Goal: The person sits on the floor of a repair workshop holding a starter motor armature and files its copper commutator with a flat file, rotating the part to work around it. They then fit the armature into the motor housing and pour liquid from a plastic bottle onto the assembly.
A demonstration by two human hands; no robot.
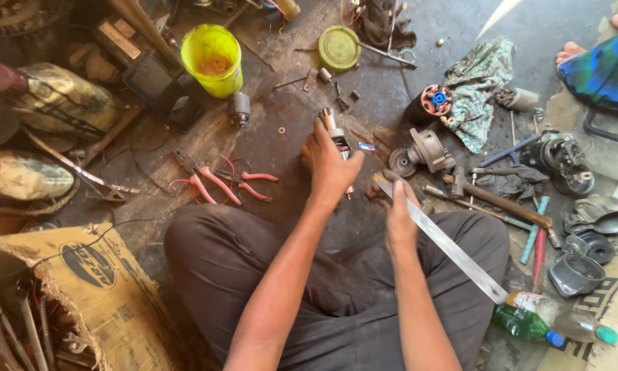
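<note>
The person sits cross-legged on a grimy floor (pixel 281 137), dark trousers filling the near edge of the view. The left hand (pixel 329 165) is wrapped tight around a slim metal motor shaft (pixel 333 127), held upright just above the floor near its middle, the shaft's top poking out above the fingers. The right hand (pixel 397 213) is closed around a long flat metal file (pixel 453 251), gripping it near its upper end; the blade slants down toward the right over the right knee, and its upper tip lies just beside the shaft. Pink-handled pliers (pixel 220 182) lie on the floor to the left of the left hand. A yellow bucket (pixel 213 58) stands toward the far edge, with a round yellow-green lid (pixel 338 48) to its right. A patterned cloth (pixel 481 89) lies crumpled at the far right, a hammer (pixel 494 196) near the right hand, and two plastic bottles (pixel 549 326) rest at the near right corner. A torn cardboard box (pixel 82 295) with tools sits at the near left.
</note>
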